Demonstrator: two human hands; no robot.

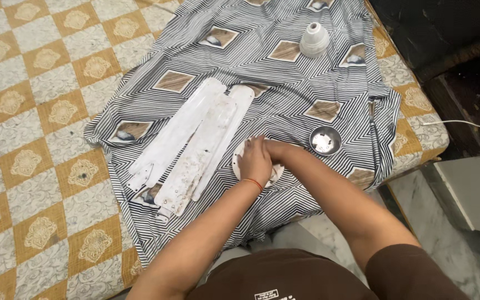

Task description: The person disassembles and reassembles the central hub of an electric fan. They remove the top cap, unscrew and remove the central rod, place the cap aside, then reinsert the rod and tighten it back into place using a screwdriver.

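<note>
— Where is the round white disc (241, 161) found?

— On the striped cloth (284, 83) over the bed, beside three white fan blades (195, 141). It is covered by the left hand (255, 161), laid flat; the right hand (276, 149) is pressed alongside, its grip hidden.

a striped cloth (306, 83) with brown diamond patches covers the middle of a bed, over a gold-and-white checked sheet (34, 111). three white fan blades (195, 141), speckled with rust, lie side by side on the cloth at left, overlapping. a white cone-shaped cap (314, 40) stands at the far side. a small steel bowl (325, 140) sits at right. a white cord (462, 123) runs off right, near a grey box (476, 189).
</note>
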